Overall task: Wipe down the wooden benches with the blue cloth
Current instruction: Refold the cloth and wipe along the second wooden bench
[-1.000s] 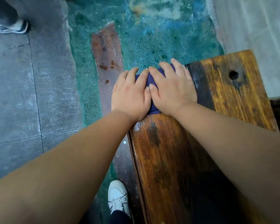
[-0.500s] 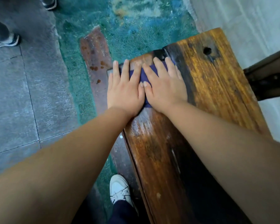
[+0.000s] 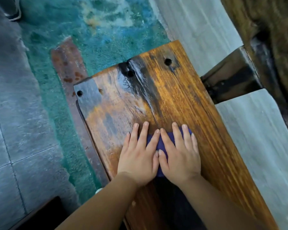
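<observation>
Soft daylight; wet glare; blurred edges

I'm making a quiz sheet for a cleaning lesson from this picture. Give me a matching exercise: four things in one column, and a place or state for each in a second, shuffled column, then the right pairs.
Things
1. blue cloth
2. left hand
3. bench
4. carpet

Places or states
A. green, on the floor beyond the bench end
B. flat on the cloth, nearer the grey floor tiles
C. pressed under both hands
D. brown wood with round holes near its end

Pairs: 1-C, 2-B, 3-D, 4-A
</observation>
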The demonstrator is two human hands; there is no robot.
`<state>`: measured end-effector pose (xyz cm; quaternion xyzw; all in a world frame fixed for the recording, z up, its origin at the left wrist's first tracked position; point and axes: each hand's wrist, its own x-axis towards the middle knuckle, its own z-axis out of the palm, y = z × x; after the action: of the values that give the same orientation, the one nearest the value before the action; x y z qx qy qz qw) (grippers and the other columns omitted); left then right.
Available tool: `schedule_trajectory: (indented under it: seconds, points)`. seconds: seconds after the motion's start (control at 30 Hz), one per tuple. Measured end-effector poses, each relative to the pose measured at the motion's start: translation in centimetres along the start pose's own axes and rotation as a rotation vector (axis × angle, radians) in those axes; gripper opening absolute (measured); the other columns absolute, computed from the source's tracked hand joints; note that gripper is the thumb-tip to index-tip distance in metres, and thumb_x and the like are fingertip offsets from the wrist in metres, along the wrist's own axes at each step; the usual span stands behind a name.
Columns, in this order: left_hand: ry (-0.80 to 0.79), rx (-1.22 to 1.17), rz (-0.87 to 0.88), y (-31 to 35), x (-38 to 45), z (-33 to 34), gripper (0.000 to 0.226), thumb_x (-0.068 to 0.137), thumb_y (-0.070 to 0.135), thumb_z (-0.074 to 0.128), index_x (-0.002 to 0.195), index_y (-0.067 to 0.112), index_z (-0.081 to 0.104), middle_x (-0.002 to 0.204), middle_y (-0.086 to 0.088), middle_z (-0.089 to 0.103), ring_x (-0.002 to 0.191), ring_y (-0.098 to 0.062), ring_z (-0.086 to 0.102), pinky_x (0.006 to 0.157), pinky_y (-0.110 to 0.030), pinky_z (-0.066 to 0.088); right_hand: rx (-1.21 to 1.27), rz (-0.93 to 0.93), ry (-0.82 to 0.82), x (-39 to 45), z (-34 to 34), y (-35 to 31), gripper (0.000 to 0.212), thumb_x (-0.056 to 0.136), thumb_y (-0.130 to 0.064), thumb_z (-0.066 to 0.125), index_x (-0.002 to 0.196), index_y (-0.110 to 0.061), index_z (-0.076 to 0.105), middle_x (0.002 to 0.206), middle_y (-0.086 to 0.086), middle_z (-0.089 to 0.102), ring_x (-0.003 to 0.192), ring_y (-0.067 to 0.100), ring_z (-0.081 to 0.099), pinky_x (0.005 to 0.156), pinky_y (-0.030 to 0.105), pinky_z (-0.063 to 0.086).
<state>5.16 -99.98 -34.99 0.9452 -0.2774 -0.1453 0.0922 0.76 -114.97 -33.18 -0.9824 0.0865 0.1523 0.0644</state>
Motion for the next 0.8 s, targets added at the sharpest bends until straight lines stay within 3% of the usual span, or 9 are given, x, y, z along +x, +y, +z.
schedule_trajectory:
  seconds: [0.13, 0.43, 0.53, 0.6, 0.67, 0.73, 0.8]
  points:
    - [0.054, -0.056, -0.091, -0.7, 6.0, -1.8, 0.057, 0.097, 0.049, 0.028, 0.152, 0.033, 0.022, 0.163, -0.009, 0.012, 0.149, -0.032, 0.002, 0.117, -0.046, 0.003, 0.020, 0.024, 0.083, 6.1, -1.3, 0.9, 0.061, 0.093, -0.052, 0.027, 0.151, -0.032, 0.026, 0.160, 0.012, 0.024, 0.149, 0.035, 0.012, 0.118, 0.052, 0.014]
    - [0.154, -0.023, -0.163, -3.9, 21.7, -6.0, 0.060, 0.093, 0.046, 0.027, 0.151, 0.031, 0.027, 0.162, -0.011, 0.016, 0.148, -0.035, 0.009, 0.117, -0.055, 0.013, 0.010, 0.010, 0.183, 23.0, -5.7, 2.8, 0.058, 0.093, -0.052, 0.027, 0.148, -0.034, 0.033, 0.161, 0.008, 0.023, 0.149, 0.034, 0.012, 0.119, 0.050, 0.016]
    - [0.156, -0.003, -0.190, -4.5, 24.9, -6.9, 0.059, 0.093, 0.048, 0.026, 0.149, 0.030, 0.031, 0.154, -0.011, 0.032, 0.142, -0.037, 0.025, 0.115, -0.057, 0.016, 0.031, 0.013, 0.196, 26.0, -6.6, 3.0, 0.057, 0.094, -0.051, 0.028, 0.148, -0.035, 0.032, 0.161, 0.007, 0.023, 0.148, 0.033, 0.012, 0.117, 0.050, 0.020]
    - [0.148, 0.007, -0.163, -4.7, 26.6, -7.5, 0.057, 0.092, 0.047, 0.027, 0.146, 0.029, 0.036, 0.139, -0.010, 0.048, 0.125, -0.038, 0.044, 0.104, -0.055, 0.032, 0.048, 0.034, 0.190, 27.4, -7.1, 3.1, 0.057, 0.094, -0.051, 0.028, 0.149, -0.036, 0.032, 0.160, 0.005, 0.024, 0.147, 0.032, 0.014, 0.114, 0.051, 0.025]
    - [0.154, -0.025, -0.163, -5.0, 27.7, -7.8, 0.053, 0.092, 0.047, 0.028, 0.141, 0.029, 0.040, 0.123, -0.010, 0.056, 0.108, -0.038, 0.053, 0.082, -0.049, 0.044, 0.072, 0.064, 0.183, 28.4, -7.4, 3.2, 0.056, 0.093, -0.051, 0.029, 0.148, -0.036, 0.033, 0.158, 0.004, 0.028, 0.146, 0.032, 0.017, 0.110, 0.053, 0.031]
    - [0.168, -0.053, -0.172, -5.1, 27.9, -7.8, 0.050, 0.093, 0.047, 0.029, 0.137, 0.030, 0.042, 0.115, -0.009, 0.057, 0.100, -0.038, 0.055, 0.071, -0.045, 0.044, 0.079, 0.072, 0.180, 28.6, -7.5, 3.1, 0.056, 0.092, -0.051, 0.029, 0.146, -0.036, 0.034, 0.156, 0.002, 0.031, 0.144, 0.032, 0.020, 0.107, 0.054, 0.036]
    - [0.168, -0.063, -0.165, -5.1, 27.8, -7.9, 0.050, 0.093, 0.049, 0.028, 0.138, 0.032, 0.041, 0.115, -0.007, 0.056, 0.099, -0.036, 0.054, 0.069, -0.043, 0.042, 0.078, 0.064, 0.181, 28.4, -7.7, 3.1, 0.057, 0.092, -0.052, 0.027, 0.146, -0.035, 0.035, 0.154, 0.003, 0.033, 0.143, 0.032, 0.021, 0.107, 0.055, 0.036]
